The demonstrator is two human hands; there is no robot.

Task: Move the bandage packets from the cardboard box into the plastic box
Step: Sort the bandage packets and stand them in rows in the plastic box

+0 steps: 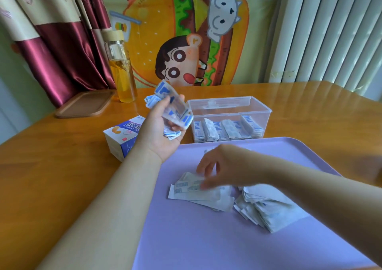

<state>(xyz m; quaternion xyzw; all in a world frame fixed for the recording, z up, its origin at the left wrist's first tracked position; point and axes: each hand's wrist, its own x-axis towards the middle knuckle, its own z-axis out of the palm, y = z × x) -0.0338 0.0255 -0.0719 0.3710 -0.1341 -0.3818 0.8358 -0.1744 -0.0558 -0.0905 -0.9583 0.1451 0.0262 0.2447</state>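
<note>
My left hand (160,133) is raised palm up and grips a loose bunch of white-and-blue bandage packets (175,108), just left of the clear plastic box (256,112). Several packets stand in a row inside that box. The blue-and-white cardboard box (122,137) lies on the table behind my left wrist. My right hand (219,166) reaches down over the purple tray (186,238), its blurred fingertips on a few flat packets (190,189). A larger heap of packets (268,209) lies on the tray under my right forearm.
A glass bottle (122,67) with yellow liquid and a brown wooden lid (84,104) stand at the far left of the wooden table (51,166). A cartoon cloth hangs behind the table, with curtains on the left and a white radiator on the right.
</note>
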